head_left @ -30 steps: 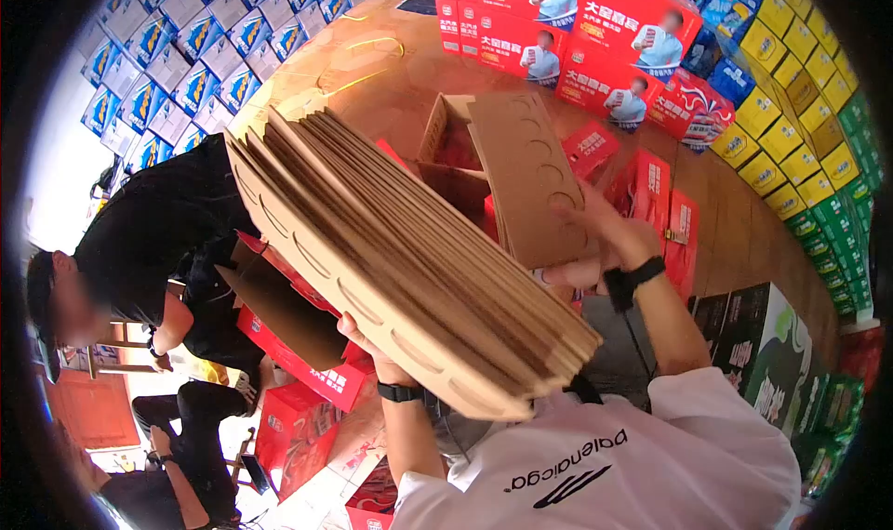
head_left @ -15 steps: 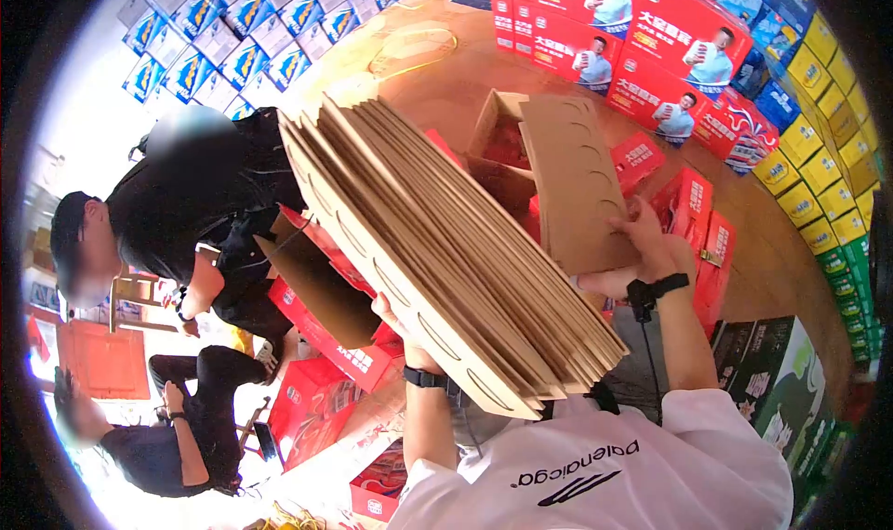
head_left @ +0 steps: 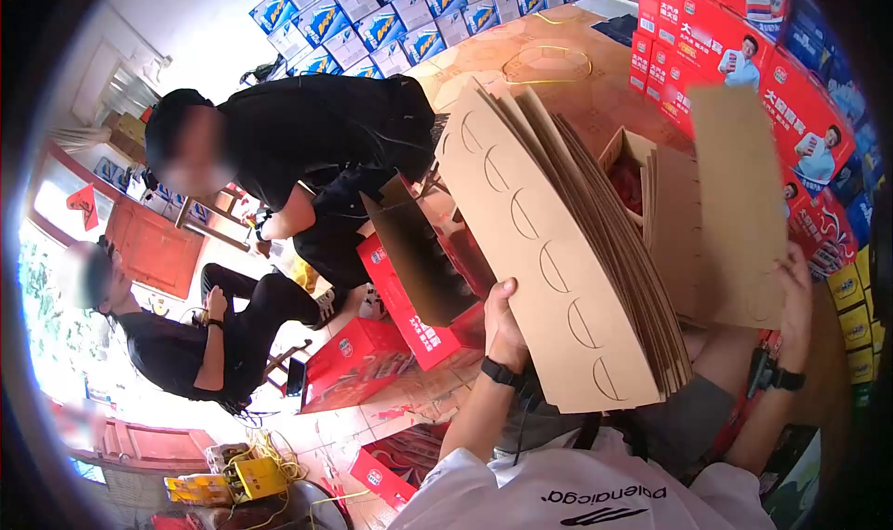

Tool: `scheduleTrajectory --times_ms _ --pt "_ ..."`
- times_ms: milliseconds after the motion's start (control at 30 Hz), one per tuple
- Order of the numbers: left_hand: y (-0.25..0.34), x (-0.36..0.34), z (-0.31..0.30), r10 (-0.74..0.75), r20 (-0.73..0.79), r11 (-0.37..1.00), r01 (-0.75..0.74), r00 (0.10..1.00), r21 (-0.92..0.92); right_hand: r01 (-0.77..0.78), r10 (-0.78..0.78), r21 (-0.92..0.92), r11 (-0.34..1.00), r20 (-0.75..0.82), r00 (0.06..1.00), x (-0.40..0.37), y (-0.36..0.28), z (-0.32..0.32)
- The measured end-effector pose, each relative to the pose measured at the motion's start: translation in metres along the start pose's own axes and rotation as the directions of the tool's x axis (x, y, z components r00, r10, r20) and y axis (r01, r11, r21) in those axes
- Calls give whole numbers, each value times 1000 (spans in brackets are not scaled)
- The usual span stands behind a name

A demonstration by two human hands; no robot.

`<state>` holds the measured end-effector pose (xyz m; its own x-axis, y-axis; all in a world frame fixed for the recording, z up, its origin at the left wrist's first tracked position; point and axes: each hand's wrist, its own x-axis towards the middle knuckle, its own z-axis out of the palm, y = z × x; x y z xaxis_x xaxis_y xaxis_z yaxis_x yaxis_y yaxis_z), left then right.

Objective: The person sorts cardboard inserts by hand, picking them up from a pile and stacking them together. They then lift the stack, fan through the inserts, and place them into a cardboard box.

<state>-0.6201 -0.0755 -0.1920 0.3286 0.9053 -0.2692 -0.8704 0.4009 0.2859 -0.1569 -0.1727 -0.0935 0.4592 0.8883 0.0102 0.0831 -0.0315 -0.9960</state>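
The left hand (head_left: 502,330) clamps its grip under a tilted stack of cardboard sheets (head_left: 549,251); the right hand (head_left: 795,293) is closed on a single sheet (head_left: 735,195) beside it. Behind, an open carton (head_left: 628,158) holds red packs.

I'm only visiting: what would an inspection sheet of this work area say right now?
Surface: brown floor, partly covered by boxes.
Job's things: stack of cardboard sheets with curved cuts; single cardboard sheet.
Clutter: open red carton; red box lying on the floor.
Hands: left hand grips the stack's edge; right hand holds the single sheet's edge.
Cables: yellow cord looped on the floor.
Surroundings: stacked blue cases and red cases; two people in black nearby.
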Motion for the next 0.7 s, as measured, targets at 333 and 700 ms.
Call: scheduleTrajectory --times_ms 333,700 --pt "-4 1 1 -66 -13 998 66 998 -5 112 -114 24 993 262 958 -114 -161 123" --pt "-5 6 -23 122 -101 964 -94 987 250 547 -239 -488 680 558 795 -129 -126 212"
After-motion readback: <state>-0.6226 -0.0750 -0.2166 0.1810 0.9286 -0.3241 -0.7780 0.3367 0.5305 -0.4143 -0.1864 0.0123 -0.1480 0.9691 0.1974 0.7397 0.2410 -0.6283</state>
